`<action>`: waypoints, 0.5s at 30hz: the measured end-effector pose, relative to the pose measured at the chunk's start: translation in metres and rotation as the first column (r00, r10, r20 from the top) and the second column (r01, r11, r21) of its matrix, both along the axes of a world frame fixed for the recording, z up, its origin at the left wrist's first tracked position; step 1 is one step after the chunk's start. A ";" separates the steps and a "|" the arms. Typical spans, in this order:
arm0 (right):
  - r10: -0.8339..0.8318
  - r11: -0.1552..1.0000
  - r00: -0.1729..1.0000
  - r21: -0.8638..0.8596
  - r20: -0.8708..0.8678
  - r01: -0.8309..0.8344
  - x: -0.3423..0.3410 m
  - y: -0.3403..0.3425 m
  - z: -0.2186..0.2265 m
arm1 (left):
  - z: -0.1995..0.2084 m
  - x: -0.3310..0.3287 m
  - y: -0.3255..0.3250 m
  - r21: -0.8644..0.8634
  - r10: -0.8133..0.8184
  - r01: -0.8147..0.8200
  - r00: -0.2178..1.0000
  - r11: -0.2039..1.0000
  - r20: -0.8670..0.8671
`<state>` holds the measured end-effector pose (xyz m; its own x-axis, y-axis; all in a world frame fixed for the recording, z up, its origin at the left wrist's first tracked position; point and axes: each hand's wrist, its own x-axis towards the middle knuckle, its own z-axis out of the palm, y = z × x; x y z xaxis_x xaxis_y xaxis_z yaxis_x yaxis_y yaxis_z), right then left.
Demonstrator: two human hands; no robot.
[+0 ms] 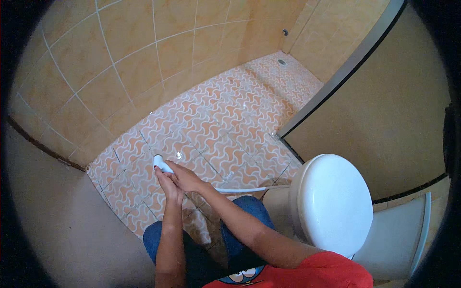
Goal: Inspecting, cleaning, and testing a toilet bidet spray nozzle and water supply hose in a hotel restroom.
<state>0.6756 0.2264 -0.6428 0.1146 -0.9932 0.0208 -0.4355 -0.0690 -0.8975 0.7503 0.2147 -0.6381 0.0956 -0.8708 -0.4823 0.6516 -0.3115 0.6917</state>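
Note:
Ahead of my knees, both hands are held close together around a white handheld bidet sprayer (162,164). Its head sticks out past my fingers toward the far left, over the patterned floor. My left hand (169,185) is closed beneath and beside the handle. Across its top wraps my right hand (186,177), hiding most of the grip. A white hose (242,190) stretches from near the hands rightward to the toilet. To the right stands the white toilet (336,204) with its lid down.
Orange-and-white tiles cover the floor (206,125), which looks wet in places. A tan tiled wall (129,53) rises on the far left side. A grey-framed panel (379,105) stands behind the toilet. At the far end are a floor drain (282,62) and a small wall tap (285,32).

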 end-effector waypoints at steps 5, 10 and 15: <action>-0.129 0.991 0.983 0.015 -0.130 0.132 0.000 -0.003 -0.016 | -0.006 0.001 -0.007 0.036 -0.221 0.220 0.975 0.975 0.016; -0.241 0.963 0.938 0.058 -0.250 0.263 0.003 0.003 0.001 | -0.026 0.004 -0.011 0.031 -0.279 0.281 0.959 0.959 -0.056; -0.284 0.941 0.903 0.087 -0.322 0.327 0.000 0.005 0.002 | -0.043 0.000 -0.014 -0.038 -0.352 0.350 0.935 0.936 -0.042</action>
